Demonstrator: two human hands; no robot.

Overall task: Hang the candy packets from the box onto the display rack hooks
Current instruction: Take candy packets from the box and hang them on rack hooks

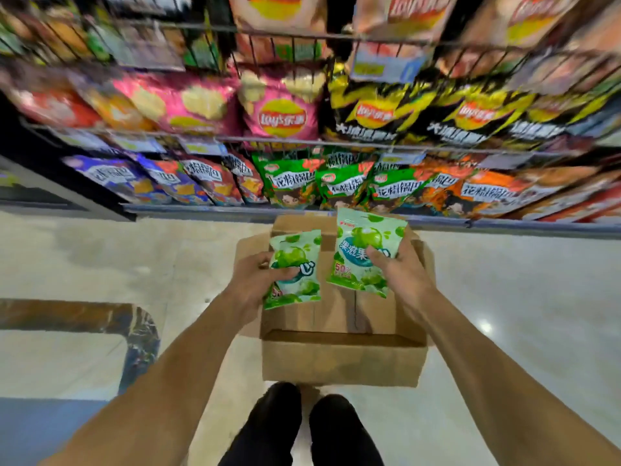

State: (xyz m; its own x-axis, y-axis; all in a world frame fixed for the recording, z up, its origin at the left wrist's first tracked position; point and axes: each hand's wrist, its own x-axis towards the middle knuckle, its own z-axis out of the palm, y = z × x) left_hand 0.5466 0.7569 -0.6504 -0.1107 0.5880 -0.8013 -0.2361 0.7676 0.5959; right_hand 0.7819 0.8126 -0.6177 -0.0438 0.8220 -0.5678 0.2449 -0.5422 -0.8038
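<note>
Each of my hands holds a green-and-white candy packet printed with green apples. My left hand [258,280] grips the smaller-looking packet [299,284] by its left edge, thumb across the front. My right hand [400,269] pinches the other packet [359,250] at its right side. Both packets hover above an open brown cardboard box [339,358] that stands on the floor in front of my feet. No display rack hooks can be made out in this view.
Wire shelves [302,141] full of crisp and snack bags fill the upper half of the view, with the lowest shelf just behind the box. Pale glossy floor [100,264] spreads left and right. My black shoes [302,428] stand right behind the box.
</note>
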